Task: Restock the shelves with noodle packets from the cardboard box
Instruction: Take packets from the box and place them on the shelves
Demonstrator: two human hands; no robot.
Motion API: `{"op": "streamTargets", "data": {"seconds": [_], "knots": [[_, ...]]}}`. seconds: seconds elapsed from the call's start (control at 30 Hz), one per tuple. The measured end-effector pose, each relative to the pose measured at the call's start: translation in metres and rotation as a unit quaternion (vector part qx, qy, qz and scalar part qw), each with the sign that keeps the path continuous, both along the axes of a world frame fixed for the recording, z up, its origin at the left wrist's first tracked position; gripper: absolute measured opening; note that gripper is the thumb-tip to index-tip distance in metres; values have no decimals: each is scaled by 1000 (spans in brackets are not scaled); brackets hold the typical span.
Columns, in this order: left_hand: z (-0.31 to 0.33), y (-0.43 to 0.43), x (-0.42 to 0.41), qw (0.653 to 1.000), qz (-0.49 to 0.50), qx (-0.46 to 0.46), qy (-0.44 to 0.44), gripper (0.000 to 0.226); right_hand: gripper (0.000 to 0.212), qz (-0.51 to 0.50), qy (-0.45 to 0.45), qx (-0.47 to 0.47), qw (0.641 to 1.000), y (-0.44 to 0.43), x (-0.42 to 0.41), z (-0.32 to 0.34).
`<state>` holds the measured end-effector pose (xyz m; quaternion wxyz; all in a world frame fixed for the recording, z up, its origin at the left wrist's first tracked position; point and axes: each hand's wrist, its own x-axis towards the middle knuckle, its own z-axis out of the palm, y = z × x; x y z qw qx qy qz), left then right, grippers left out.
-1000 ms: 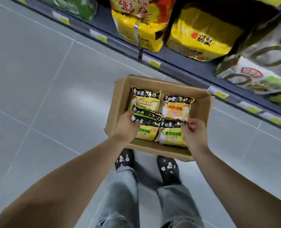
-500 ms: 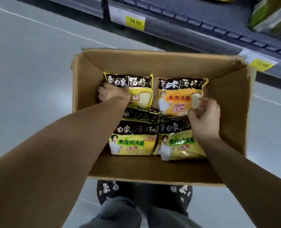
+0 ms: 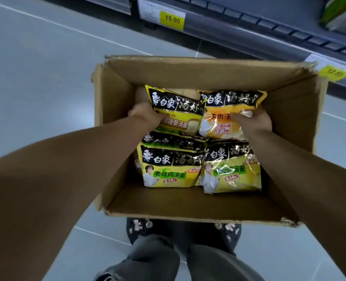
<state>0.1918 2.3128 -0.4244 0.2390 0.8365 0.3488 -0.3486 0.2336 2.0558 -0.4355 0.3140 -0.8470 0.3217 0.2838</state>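
Grey tiled floor (image 3: 36, 78), brown cardboard box (image 3: 198, 72) — inside it, left hand (image 3: 145, 116) grips yellow noodle packet (image 3: 178, 110), right hand (image 3: 255, 120) grips orange noodle packet (image 3: 223, 120).

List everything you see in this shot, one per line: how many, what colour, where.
cardboard box: one, brown, open, on the floor.
near yellow packets: two, yellow-black, box's near side.
far yellow packet: one, yellow-black, box's far left.
orange packet: one, orange-black, box's far right.
covered packet: one, black band showing, mid-left.
price tags: two, yellow, shelf edge.
shelf: one, grey, top.
green pack: one, shelf's right end.
floor: grey tiles, all round.
shoes: two, dark, white marks, beneath box's near rim.
left hand: grips far yellow packet.
right hand: grips orange packet.
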Motion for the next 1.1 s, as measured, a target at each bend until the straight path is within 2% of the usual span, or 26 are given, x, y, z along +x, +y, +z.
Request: {"op": "streamTargets", "data": {"seconds": [0.1,0.2,0.3,0.47,0.6,0.73,0.93,1.0,1.1], "knots": [[32,-1,-12,1000,-28,-8,5,64,61,56,-27,1,998,-2,-6,31],[88,-12,-27,997,-47,-22,-59,53,46,69,-63,6,996,3,-20,90],[165,-21,-30,993,-30,-7,-110,53,38,-15,-93,20,995,3,-41,163],[308,-26,-29,984,36,-73,-156,53,38,-129,-119,16,984,0,-74,302],[417,-31,-36,971,70,-114,-199,46,36,-204,-156,49,965,-7,-101,404],[526,-45,-45,954,56,-136,-262,48,27,-287,-206,99,930,-7,-120,495],[667,-73,-51,913,26,-216,-345,54,27,-364,-347,172,847,-18,-138,627],[705,-84,-49,899,-5,-236,-369,62,28,-373,-386,175,826,-31,-143,662],[756,-105,-44,874,-35,-271,-401,55,32,-387,-425,148,805,-55,-153,709]]}}
